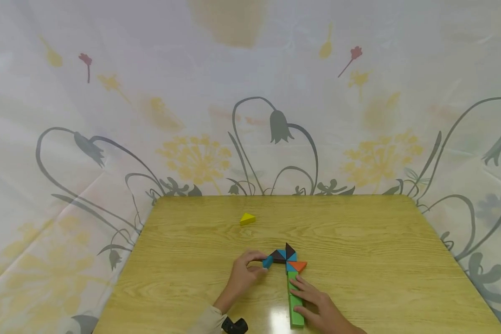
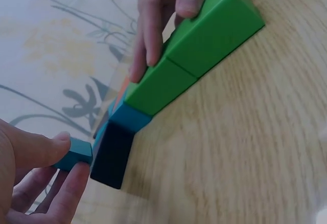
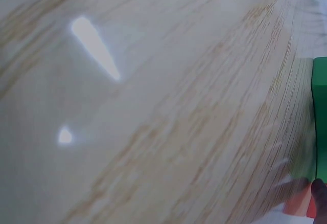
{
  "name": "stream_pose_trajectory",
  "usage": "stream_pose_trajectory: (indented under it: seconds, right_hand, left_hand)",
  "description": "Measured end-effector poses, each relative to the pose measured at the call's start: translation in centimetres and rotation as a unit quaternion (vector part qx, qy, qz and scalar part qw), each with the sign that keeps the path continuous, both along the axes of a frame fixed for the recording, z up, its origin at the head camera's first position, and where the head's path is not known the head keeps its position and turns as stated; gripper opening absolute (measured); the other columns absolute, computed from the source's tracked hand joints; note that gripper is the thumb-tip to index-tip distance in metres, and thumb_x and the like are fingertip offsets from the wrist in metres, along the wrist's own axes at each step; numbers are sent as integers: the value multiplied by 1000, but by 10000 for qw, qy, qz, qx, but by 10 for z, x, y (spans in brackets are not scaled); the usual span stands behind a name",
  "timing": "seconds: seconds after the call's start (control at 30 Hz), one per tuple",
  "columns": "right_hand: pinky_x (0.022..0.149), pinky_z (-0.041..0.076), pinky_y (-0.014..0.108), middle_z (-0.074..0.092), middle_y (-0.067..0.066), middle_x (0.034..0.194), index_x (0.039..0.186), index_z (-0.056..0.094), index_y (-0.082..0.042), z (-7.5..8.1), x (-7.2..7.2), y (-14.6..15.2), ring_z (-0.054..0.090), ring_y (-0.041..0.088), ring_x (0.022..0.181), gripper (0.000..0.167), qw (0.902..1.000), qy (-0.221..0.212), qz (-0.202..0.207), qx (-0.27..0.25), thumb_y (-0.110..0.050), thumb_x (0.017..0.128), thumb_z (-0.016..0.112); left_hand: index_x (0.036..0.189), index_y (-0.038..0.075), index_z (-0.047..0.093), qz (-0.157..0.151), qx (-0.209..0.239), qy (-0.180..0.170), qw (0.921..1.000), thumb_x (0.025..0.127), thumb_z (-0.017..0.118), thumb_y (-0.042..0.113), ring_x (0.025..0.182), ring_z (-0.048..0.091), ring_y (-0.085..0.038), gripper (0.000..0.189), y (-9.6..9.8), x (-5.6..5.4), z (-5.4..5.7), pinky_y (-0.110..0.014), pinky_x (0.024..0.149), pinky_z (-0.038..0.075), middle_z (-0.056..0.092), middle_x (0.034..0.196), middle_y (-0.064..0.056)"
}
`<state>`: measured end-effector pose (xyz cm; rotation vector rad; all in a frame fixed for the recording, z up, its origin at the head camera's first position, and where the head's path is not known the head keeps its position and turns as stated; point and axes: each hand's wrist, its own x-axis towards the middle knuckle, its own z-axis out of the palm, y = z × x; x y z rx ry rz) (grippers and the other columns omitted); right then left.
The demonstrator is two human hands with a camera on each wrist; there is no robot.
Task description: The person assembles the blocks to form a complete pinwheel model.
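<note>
Between thumb and fingertips my left hand (image 1: 243,273) pinches a small blue block (image 1: 267,262), right beside a dark brown triangular block (image 2: 111,155) at the left end of a pinwheel-like arrangement. Blue triangles, a second dark triangle (image 1: 290,251) and an orange triangle (image 1: 299,266) make up the rest of that pinwheel. Two green blocks (image 1: 296,317) run end to end from it toward me, like a stem. My right hand (image 1: 325,311) rests along their right side, its extended fingers touching them. Only a fingertip of it shows in the right wrist view, by a green block (image 3: 320,127).
A yellow triangular block (image 1: 247,219) lies alone farther back on the wood-grain table (image 1: 183,236). Behind the table hangs a pale flower-printed curtain (image 1: 200,153). A black device (image 1: 235,325) sits at my left wrist.
</note>
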<state>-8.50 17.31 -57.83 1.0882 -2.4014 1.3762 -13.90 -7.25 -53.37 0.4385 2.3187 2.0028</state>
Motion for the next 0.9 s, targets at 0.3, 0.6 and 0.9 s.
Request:
stream_pose_trajectory:
  seconds: [0.3,0.6,0.9]
  right_hand:
    - [102,26,14,51,23,132,123,61,2,0,-1,1,38,33,131,40,10000,9,-1,15,-9,86,68]
    - [103,26,14,51,21,134,125,60,1,0,-1,1,36,27,133,41,10000,-14,35,-56,-9,86,68]
    - [103,26,14,50,20,135,125,61,0,-1,-1,1,36,28,133,41,10000,-87,-18,-18,-10,86,69]
  left_hand:
    - [106,-3,67,198,-72,119,9997,80,68,-11,104,58,-33,27,16,5,-16,-26,79,53,55,112,-15]
    - [100,-8,67,493,-152,342,9981,76,66,-18,98,61,-37,26,30,15,-12,-27,75,55,58,108,-21]
    - [99,-4,71,730,-400,279,9961,77,70,-12,98,62,-26,23,34,9,-35,-23,76,54,59,107,-12]
